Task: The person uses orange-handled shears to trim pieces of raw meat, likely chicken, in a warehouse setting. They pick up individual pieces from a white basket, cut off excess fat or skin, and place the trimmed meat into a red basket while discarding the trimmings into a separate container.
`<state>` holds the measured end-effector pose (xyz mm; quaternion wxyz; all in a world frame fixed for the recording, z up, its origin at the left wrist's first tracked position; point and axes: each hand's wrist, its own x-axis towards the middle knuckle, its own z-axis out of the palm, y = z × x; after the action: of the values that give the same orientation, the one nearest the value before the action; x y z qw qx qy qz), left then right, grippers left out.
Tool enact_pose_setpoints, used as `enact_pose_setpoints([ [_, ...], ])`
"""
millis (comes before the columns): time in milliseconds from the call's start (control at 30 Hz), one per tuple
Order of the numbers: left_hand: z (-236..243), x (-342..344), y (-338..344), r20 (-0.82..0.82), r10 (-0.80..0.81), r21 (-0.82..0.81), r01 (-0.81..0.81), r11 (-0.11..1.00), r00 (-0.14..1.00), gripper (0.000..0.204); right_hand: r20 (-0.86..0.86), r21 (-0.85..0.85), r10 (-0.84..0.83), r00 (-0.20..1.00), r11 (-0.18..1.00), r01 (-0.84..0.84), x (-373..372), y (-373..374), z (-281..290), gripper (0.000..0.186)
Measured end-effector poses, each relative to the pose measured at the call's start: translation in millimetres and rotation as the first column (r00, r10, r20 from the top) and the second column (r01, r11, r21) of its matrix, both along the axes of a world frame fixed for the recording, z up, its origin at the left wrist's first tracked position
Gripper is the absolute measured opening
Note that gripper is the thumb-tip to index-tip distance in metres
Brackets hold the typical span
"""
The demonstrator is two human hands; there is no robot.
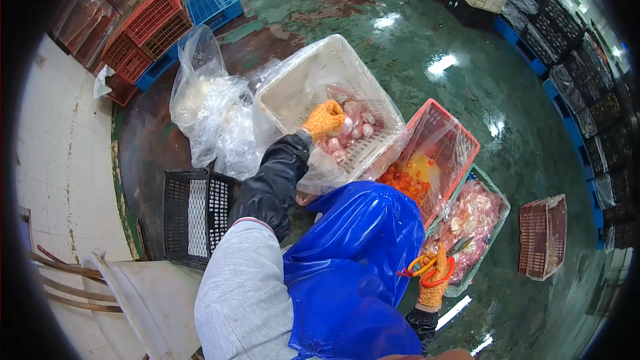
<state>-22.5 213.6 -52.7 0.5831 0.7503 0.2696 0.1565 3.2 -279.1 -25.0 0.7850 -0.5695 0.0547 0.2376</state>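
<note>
My left hand (325, 119), in an orange textured glove, reaches into a white plastic crate (283, 93). Its fingers are closed at a small whitish lump (345, 125). Below it, several pinkish-white round lumps (360, 123) lie in the crate's clear plastic liner. My right hand (435, 280), gloved in the same orange, holds scissors (427, 268) by their orange and red handles. The blades point at a green crate (505, 208) filled with pink, fleshy pieces (470, 217). Between these crates stands a red crate (460, 133) with orange-yellow balls (405, 181) in plastic.
Crumpled clear plastic bags (220, 120) lie left of the white crate. Nearer stands a black crate (180, 210). A small red crate (543, 237) is on the wet green floor (467, 67). Stacked black crates (560, 20) line the right side; red crates (150, 17) stand far left.
</note>
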Motion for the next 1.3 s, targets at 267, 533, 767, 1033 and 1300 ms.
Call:
enact_pose_setpoints([
  [267,90.9,-11.8,-102.3,0.436,0.083,-0.553,0.193,0.810,0.896,0.017,0.459,-0.352,0.179,0.870,0.936,-0.007,3.4,72.3,68.5,0.044],
  [533,102.2,-5.1,-196.0,0.600,0.126,-0.665,0.404,0.628,0.790,0.014,0.603,-0.645,0.489,0.630,0.764,0.026,-5.4,120.8,89.3,0.048],
  [767,91.7,-16.3,-203.5,0.631,0.198,-0.775,0.595,0.213,0.750,0.023,0.041,0.320,0.129,0.991,0.938,-0.135,5.7,83.3,46.3,0.027],
  [1033,98.6,-27.2,-249.5,0.500,-0.071,-0.729,0.464,0.503,0.863,0.024,0.240,0.342,-0.029,0.970,0.938,-0.057,-6.7,102.7,77.6,0.019],
  [1300,138.5,-33.9,-264.3,0.281,-0.342,-0.524,0.442,0.728,0.897,0.032,0.384,0.021,0.055,0.922,0.997,-0.068,-19.1,99.9,84.5,0.036],
])
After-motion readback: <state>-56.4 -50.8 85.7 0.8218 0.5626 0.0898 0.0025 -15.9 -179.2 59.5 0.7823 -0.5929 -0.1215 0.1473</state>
